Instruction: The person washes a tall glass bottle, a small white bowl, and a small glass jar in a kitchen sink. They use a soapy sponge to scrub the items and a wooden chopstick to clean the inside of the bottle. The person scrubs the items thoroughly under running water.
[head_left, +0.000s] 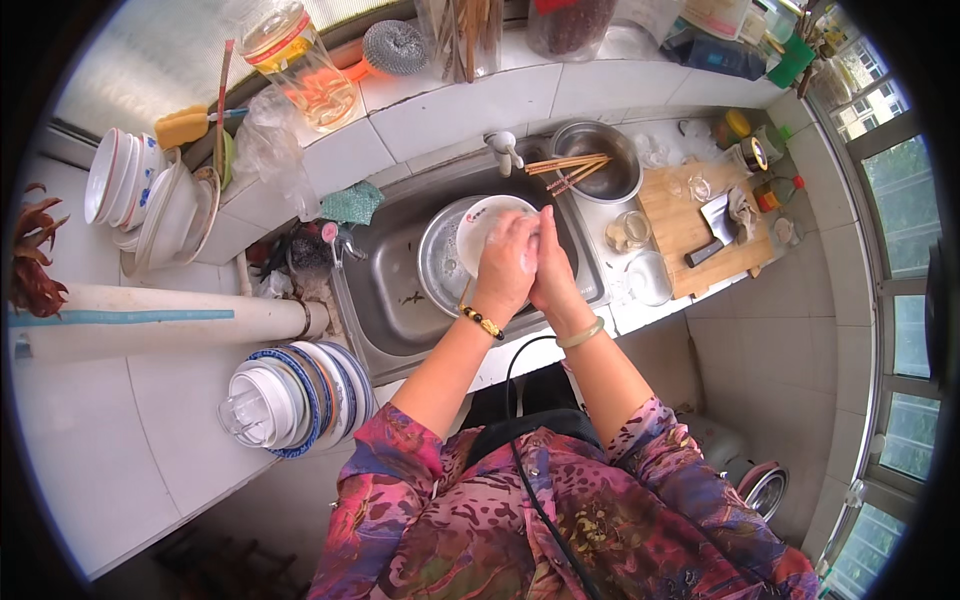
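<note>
A white bowl (480, 217) with a red mark inside its rim is tilted above a round metal basin (433, 266) in the stainless steel sink (375, 304). Across the bowl's near side lies my left hand (508, 253), its fingers curled over the bowl. My right hand (553, 264) grips the bowl's right side, thumb side up, with most of its fingers hidden. The two hands touch. Whether a cloth is under the left fingers cannot be made out. Liquid shows in the basin.
Chopsticks lie across a metal pot (596, 161) right of the faucet (504, 152). A cleaver (712, 232) rests on a wooden cutting board (667, 255), beside a glass jar (628, 231). Stacked dishes (300, 397) stand left of the sink, below a white pipe (187, 316). A green cloth (352, 203) hangs at the sink's corner.
</note>
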